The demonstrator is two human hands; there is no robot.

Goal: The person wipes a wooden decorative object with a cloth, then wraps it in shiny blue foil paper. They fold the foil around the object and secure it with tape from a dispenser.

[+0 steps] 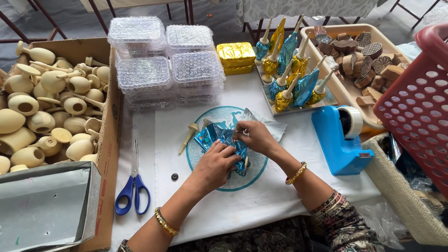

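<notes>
Your hands wrap blue foil.
Your left hand (pixel 215 164) presses the foil (pixel 219 137); your right hand (pixel 254 136) pinches its edge, scissors (pixel 134 186) nearby.

Bare white cloth (pixel 261 205) lies open between the blue-handled scissors (pixel 134 186) and blue plastic tape dispenser (pixel 339 140); stacked bubble-wrapped boxes (pixel 168 63) block behind.

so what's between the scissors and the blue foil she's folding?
Head view: a small black button-like disc on the white cloth, between the blue-handled scissors and the blue foil. A bare wooden piece lies farther up.
</notes>
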